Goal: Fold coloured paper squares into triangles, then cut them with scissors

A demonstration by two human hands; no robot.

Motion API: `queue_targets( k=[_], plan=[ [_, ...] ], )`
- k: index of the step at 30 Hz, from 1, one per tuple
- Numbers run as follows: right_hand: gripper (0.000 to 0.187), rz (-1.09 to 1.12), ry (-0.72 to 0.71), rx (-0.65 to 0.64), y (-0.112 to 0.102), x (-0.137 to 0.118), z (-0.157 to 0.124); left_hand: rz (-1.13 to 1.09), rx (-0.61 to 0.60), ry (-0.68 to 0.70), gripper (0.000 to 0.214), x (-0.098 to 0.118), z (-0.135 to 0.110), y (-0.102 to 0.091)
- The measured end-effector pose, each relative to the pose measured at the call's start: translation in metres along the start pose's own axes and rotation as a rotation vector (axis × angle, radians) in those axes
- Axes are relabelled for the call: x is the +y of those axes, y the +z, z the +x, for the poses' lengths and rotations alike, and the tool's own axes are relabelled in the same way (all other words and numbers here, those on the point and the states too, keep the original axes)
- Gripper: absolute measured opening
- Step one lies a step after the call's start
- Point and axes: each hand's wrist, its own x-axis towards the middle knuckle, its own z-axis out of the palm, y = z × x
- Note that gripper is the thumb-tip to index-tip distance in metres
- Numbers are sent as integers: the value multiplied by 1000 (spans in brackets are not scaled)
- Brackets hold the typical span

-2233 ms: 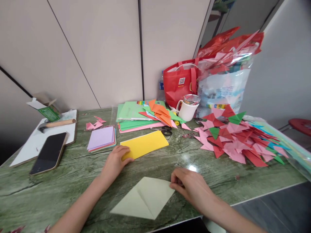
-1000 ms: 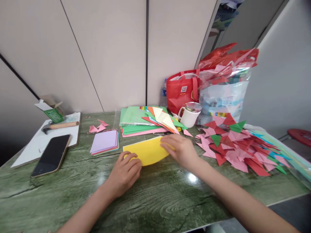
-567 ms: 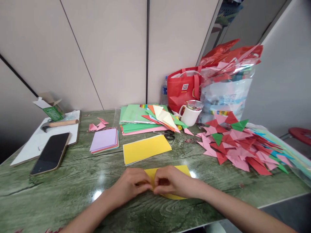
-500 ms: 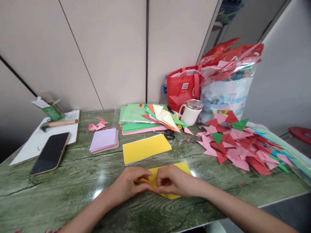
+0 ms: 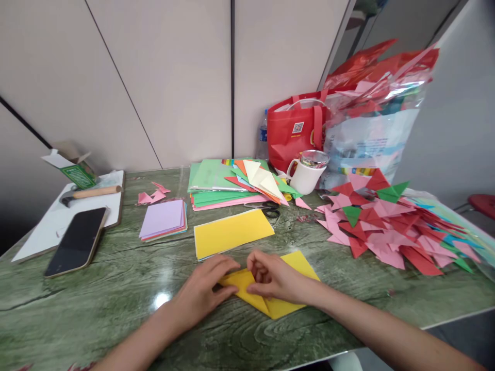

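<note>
A yellow sheet of paper lies on the table in front of me, its left part folded over into a slanted flap with a point at the left. My left hand holds that left point, with fingertips on its far side and thumb on its near side. With curled fingers, my right hand presses its thumb on the folded flap and covers part of the sheet. Just beyond lies a stack of yellow paper strips. Left of it sits a stack of square paper, lilac on top.
A phone, a hammer and a white board are at left. Scissors, coloured paper packs and a white mug stand behind. Folded paper pieces are heaped at right, before bags.
The folded flap at the left of the yellow sheet now shows more clearly. My right hand has shifted slightly up and its fingers have lifted a little. The camera view has tilted slightly.
</note>
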Motion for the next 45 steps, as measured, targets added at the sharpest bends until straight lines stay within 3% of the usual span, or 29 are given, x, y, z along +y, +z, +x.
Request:
queue_targets(
  k=[2, 4, 6, 11, 17, 20, 27, 33, 36, 45],
  plan=[
    [31, 25, 7, -15, -1, 4, 0, 188, 54, 179, 11, 9, -2, 1],
    [26, -7, -17, -23, -2, 8, 0, 311, 72, 340, 16, 19, -7, 3],
    [19, -54, -37, -15, -1, 11, 0, 441, 99, 396, 21, 25, -15, 7],
    [15, -152, -106, -8, -2, 10, -4, 596, 13, 358, 26, 25, -37, 14],
    [28, -710, -455, -73, -20, 6, -11, 594, -50, 338, 31, 22, -42, 17],
    [32, -643, -491, -49, -25, 14, -12, 582, -42, 343, 29, 23, -38, 18],
    [23, -491, -435, -9, -22, 23, -15, 539, -77, 349, 33, 29, -30, 16],
    [21, -479, -428, -1, -23, 23, -17, 549, -5, 301, 35, 29, -37, 31],
    [19, -465, -434, -2, -23, 23, -19, 526, -45, 265, 39, 27, -43, 37],
    [14, -586, -640, 53, -19, 25, -21, 561, -135, 308, 34, 31, -39, 26]
  ],
)
